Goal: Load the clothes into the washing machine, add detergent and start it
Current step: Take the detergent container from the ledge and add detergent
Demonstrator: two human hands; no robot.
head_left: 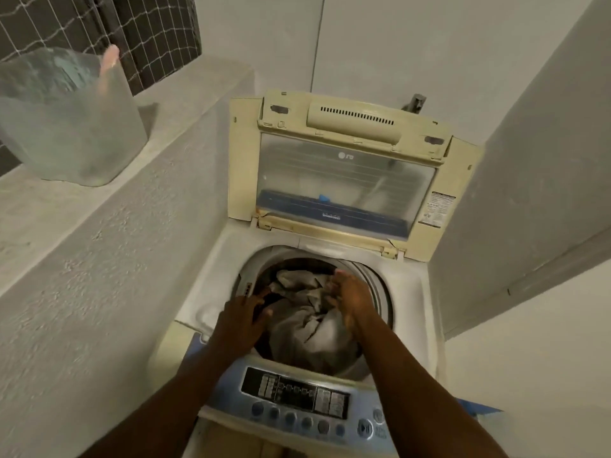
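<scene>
A top-loading washing machine [205, 302] stands below me with its yellowed lid [344, 153] folded upright at the back. Grey clothes [307, 319] lie bunched in the round drum, with something darker under them at the left. My left hand [243, 315] reaches over the drum's left rim, fingers spread on the dark cloth. My right hand [352, 297] presses on the grey cloth at the right side of the drum, fingers curled into it. The control panel [297, 395] with its buttons runs along the front edge between my forearms.
A rough concrete ledge [99, 209] rises on the left, carrying a translucent plastic tub [69, 127] with something pink inside. A meshed window sits behind it. White walls close in at the right and back; a tap [415, 102] sticks out behind the lid.
</scene>
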